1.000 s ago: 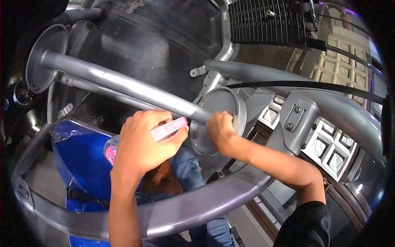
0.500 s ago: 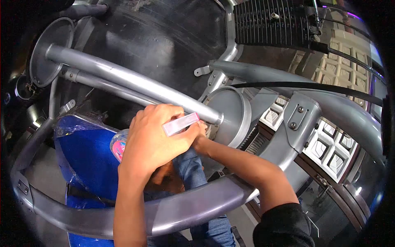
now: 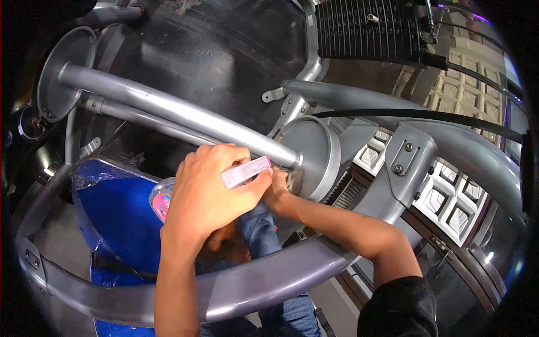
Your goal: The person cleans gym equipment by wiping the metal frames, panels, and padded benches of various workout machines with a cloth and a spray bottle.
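My left hand (image 3: 205, 188) is closed around a clear spray bottle (image 3: 161, 205) with a pink label. Its flat white head, pink at the tip, pokes out between thumb and index finger. Just beyond it, my right hand (image 3: 276, 188) is partly hidden behind the left. Its fingers are closed by a pale cloth (image 3: 296, 181), blurred and mostly covered, against the lower end of a silver metal tube (image 3: 185, 115). That end meets a round grey plate (image 3: 314, 154).
A thick curved frame tube (image 3: 269, 275) crosses below my forearms. A blue seat (image 3: 120, 210) edged with plastic film lies to the left. Someone's jeans-clad leg (image 3: 259, 227) shows beneath the hands. A black slotted weight stack or grille (image 3: 368, 31) stands upper right, near white patterned panels (image 3: 452, 208).
My right hand has shifted slightly down by the plate, its elbow moving out to the right, and more of the cloth shows. The left hand and bottle stay almost still.
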Available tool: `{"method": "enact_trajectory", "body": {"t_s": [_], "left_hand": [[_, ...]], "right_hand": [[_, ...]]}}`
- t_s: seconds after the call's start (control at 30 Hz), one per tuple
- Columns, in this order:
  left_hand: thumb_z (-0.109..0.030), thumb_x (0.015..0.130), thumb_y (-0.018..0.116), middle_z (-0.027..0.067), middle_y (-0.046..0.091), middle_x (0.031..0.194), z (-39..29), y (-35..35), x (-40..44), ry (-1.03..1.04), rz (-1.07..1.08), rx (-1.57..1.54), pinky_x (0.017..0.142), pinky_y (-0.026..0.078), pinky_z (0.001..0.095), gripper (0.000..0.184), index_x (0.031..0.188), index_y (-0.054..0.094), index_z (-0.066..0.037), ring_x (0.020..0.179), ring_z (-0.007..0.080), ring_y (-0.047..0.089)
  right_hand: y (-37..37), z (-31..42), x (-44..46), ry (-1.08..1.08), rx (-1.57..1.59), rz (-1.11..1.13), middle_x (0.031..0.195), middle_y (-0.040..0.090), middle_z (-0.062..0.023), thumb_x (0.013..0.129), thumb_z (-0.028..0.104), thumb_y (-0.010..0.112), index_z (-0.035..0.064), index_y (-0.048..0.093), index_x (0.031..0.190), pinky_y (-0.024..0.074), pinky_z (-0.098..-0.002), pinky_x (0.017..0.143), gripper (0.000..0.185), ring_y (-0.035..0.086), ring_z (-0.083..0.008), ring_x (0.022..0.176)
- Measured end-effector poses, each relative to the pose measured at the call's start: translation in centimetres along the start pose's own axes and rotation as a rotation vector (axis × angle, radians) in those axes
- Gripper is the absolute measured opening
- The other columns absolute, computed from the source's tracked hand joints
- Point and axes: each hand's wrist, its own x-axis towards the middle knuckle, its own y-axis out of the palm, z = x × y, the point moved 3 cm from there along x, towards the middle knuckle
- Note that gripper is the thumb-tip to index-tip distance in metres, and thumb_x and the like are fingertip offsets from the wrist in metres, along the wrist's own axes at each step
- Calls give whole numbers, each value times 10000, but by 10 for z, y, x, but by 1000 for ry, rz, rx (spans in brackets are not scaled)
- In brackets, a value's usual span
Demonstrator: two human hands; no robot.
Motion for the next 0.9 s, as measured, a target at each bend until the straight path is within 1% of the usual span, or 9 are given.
{"method": "enact_trajectory", "body": {"t_s": [0.1, 0.2, 0.33, 0.4, 0.47, 0.53, 0.63, 0.73, 0.9], "left_hand": [[-274, 781, 722, 173, 603, 628, 0, 1, 0, 49, -40, 45, 564, 457, 376, 296, 678, 631, -12, 587, 348, 617], [-273, 781, 718, 173, 604, 630, -2, 1, -1, 40, -37, 33, 563, 453, 378, 299, 674, 627, -9, 590, 348, 617], [-278, 782, 715, 172, 608, 633, -5, 1, -1, 79, -55, 11, 564, 454, 379, 306, 670, 625, -8, 593, 347, 618], [-285, 783, 713, 176, 612, 639, -7, 2, -1, 13, 12, 8, 569, 459, 378, 307, 672, 630, -11, 603, 344, 624], [-289, 783, 713, 179, 617, 646, -6, 3, -2, 30, -5, 29, 577, 464, 379, 304, 680, 637, -14, 609, 343, 628], [-293, 782, 712, 183, 622, 654, -10, 3, -3, 54, -25, 52, 584, 469, 380, 300, 688, 644, -16, 615, 342, 632], [-308, 784, 710, 188, 638, 684, -15, 3, -2, -43, 67, 89, 608, 480, 395, 299, 716, 662, -21, 641, 356, 637], [-323, 789, 705, 187, 641, 688, -18, 8, -4, 15, 37, 65, 612, 480, 397, 313, 714, 661, -23, 647, 360, 637], [-345, 752, 709, 183, 633, 653, -20, 16, -4, -30, 96, 127, 628, 498, 417, 333, 681, 668, -23, 666, 380, 641]], "right_hand": [[17, 3, 21, 60, 44, -106, 1091, 684, -44, 916, 265, 584, 161, 742, 1080, 514, -420, 666, 250, 618, -267, 1056], [181, 34, 152, -101, 387, -380, 1116, 676, -47, 909, 263, 594, 160, 741, 1073, 506, -404, 647, 244, 618, -272, 1054], [-14, -26, -17, -93, 99, -46, 1118, 670, -44, 907, 235, 590, 155, 734, 1078, 505, -388, 664, 238, 606, -276, 1073], [-34, -28, -59, -155, 90, -161, 1090, 671, -46, 903, 203, 583, 147, 730, 1064, 518, -389, 711, 226, 593, -275, 1101], [-44, -38, -90, -119, 84, -60, 1217, 584, -50, 851, 209, 601, 163, 710, 1058, 515, -372, 791, 239, 553, -228, 1087], [-47, -53, -127, -455, 69, -458, 1158, 576, 23, 826, 224, 605, 198, 733, 961, 507, -355, 817, 188, 514, -208, 1116], [-49, -65, -145, -611, -73, -395, 1169, 609, 60, 850, 199, 578, 210, 736, 991, 496, -362, 837, 212, 494, -204, 1214], [-53, -71, -147, -580, -79, -230, 1165, 585, 74, 842, 167, 594, 217, 736, 981, 488, -429, 937, 205, 461, -192, 1257], [-61, -113, -169, -478, 73, -344, 1232, 537, 30, 830, 103, 607, 253, 703, 1105, 467, -497, 1022, 328, 440, -229, 1288]]}}
